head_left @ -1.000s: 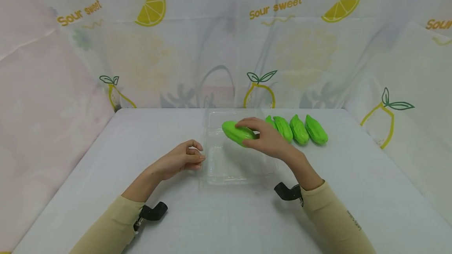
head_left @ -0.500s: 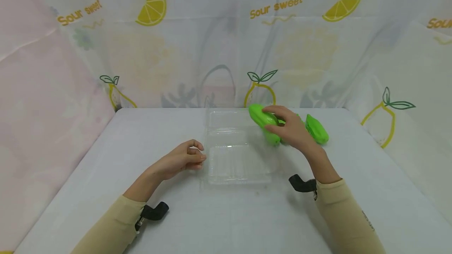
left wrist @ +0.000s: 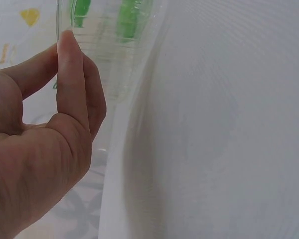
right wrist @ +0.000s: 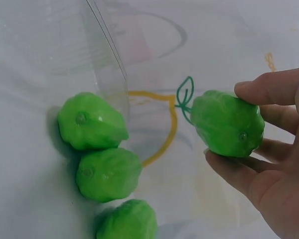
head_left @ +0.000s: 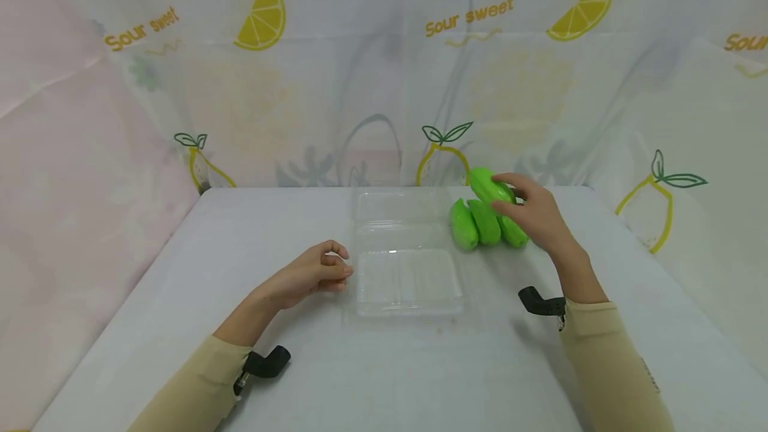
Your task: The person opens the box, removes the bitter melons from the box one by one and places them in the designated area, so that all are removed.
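My right hand (head_left: 537,215) holds a bright green, ridged gourd (head_left: 487,185) between thumb and fingers, lifted above the table. Below it, more gourds of the same kind lie side by side, among them the leftmost gourd (head_left: 464,227) and its neighbour (head_left: 487,224); another gourd (head_left: 516,235) is partly covered by the hand. A clear plastic clamshell box (head_left: 411,309) stands unfolded to their left. At its left edge my left hand (head_left: 309,277) pinches the rim; in the left wrist view the thumb (left wrist: 70,69) lies against the clear plastic edge.
A white cloth covers the table (head_left: 390,379). Behind it hangs a printed curtain (head_left: 336,85) with lemon drawings. Black wrist camera mounts stick out from both sleeves.
My right hand has carried the gourd rightward and back, from over the box to above the row of gourds. The left hand has stayed at the box's edge.
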`<state>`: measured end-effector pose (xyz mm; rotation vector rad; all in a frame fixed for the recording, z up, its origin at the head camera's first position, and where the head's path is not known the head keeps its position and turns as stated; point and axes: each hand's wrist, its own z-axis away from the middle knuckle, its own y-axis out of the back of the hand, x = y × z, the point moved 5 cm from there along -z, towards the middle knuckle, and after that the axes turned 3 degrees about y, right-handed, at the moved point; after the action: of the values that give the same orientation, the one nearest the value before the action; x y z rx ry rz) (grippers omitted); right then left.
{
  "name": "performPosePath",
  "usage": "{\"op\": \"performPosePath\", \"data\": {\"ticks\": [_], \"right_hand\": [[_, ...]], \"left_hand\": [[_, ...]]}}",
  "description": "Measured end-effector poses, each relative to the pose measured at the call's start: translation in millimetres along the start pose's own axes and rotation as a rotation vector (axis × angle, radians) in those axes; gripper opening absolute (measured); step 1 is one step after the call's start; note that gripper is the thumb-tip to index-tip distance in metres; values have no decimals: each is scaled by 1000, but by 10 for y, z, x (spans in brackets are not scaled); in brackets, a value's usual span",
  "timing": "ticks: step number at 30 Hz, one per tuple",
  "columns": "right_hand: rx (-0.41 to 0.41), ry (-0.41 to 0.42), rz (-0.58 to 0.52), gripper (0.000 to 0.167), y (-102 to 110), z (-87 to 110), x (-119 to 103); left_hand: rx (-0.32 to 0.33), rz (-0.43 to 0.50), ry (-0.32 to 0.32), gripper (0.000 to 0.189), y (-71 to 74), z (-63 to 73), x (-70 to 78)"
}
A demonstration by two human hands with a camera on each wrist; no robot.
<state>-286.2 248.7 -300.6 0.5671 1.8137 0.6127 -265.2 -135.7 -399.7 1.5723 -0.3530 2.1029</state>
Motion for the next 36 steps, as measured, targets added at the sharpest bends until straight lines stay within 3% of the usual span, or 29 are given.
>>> {"op": "performPosePath", "data": {"ticks": [19, 28, 36], "right_hand": [[145, -230, -33, 60, 506, 163, 867], [197, -288, 17, 59, 583, 226, 1148], [171, -327, 40, 57, 583, 251, 1290]], "left_hand": [[1, 14, 18, 44, -8, -8, -6], [-3, 9, 11, 43, -1, -7, -14], [-9, 9, 3, 39, 0, 1, 3]]}}
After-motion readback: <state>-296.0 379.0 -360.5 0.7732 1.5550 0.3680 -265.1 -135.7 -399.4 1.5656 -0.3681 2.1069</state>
